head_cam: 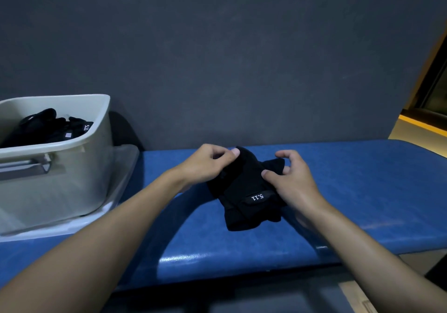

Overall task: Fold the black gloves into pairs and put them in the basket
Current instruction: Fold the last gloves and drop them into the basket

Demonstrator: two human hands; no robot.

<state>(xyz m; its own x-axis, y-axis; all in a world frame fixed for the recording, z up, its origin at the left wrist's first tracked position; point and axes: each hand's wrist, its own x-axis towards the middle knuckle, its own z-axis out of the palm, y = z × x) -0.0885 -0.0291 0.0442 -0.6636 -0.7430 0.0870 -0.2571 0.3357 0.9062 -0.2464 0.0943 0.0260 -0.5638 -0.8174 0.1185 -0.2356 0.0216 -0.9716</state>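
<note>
**A:** How many hands are there, and what are they doing?

**B:** Two, both bare. The left hand (208, 165) pinches the far edge of the black gloves (244, 191) between thumb and fingertips. The right hand (290, 179) presses its thumb on the cloth and curls its fingers round the short finger end sticking out to the right.

**A:** Where do those gloves sit?

**B:** Just right of the frame's centre, resting on the one blue padded bench (338, 204), well apart from the basket.

**A:** How many gloves are in that bundle?

**B:** The layers at the near cuff look like two stacked together, though it is black on black in dim light, so I can't count them for certain.

**A:** And the basket?

**B:** There is one basket (72, 143), pale plastic, at the middle left edge of the frame. It stands on one clear plastic tray (125, 167). Inside lies a single heap of gloves (46, 129), also black.

**A:** Is there any writing?

**B:** "5.11" in white on the cuff strap (257, 197) of the held bundle, upside down from here. The same "5.11" shows on a strap (87, 127) in the basket, turned sideways, with a small white tag (68, 135) just beside it.

**A:** What is behind?

**B:** One dark grey wall (242, 58) fills the upper frame.
</note>
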